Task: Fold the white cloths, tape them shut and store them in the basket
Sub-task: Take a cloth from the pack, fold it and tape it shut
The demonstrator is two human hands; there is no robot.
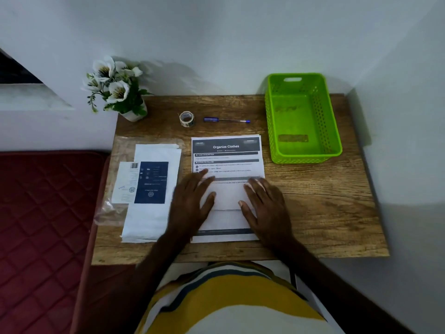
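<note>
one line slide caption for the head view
Both hands, left and right, rest flat on a printed instruction sheet, with packaged white cloths, tape roll and green basket nearby.

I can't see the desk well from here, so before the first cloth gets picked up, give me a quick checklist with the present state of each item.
1. Basket ready to receive: ok, it sits at the table's far right with nothing inside.
2. Tape roll on hand: ok, standing behind the sheet, beside the pen.
3. Hands free: ok, left hand and right hand lie flat on the instruction sheet, holding nothing.
4. Cloths accessible: not ok, they remain stacked in the clear wrapper under a printed card.
5. Folding space: not ok, the sheet occupies the middle of the table.
</note>
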